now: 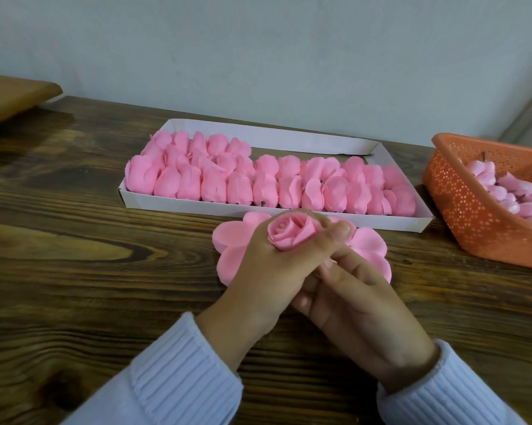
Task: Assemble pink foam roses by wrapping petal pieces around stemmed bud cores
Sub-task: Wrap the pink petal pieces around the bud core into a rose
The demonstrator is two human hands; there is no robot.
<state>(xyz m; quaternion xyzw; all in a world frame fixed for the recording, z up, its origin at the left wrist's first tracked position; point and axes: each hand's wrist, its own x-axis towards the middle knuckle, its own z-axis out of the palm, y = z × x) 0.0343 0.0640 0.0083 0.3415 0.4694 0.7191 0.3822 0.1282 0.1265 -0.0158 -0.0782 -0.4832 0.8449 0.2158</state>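
Observation:
A pink foam rose (pixel 290 234) with wound petals sits upright in my left hand (pixel 271 271), whose fingers and thumb curl round its base. My right hand (pixel 360 305) lies just below and to the right, its fingers tucked under the left hand; what they hold is hidden. Under both hands a stack of flat pink petal pieces (pixel 232 246) lies on the wooden table. The rose's stem is out of sight.
A white cardboard tray (pixel 197 207) packed with several pink roses stands behind the hands. An orange perforated basket (pixel 461 216) with several stemmed pink bud cores (pixel 504 191) sits at the right edge. A brown board (pixel 13 93) lies at far left.

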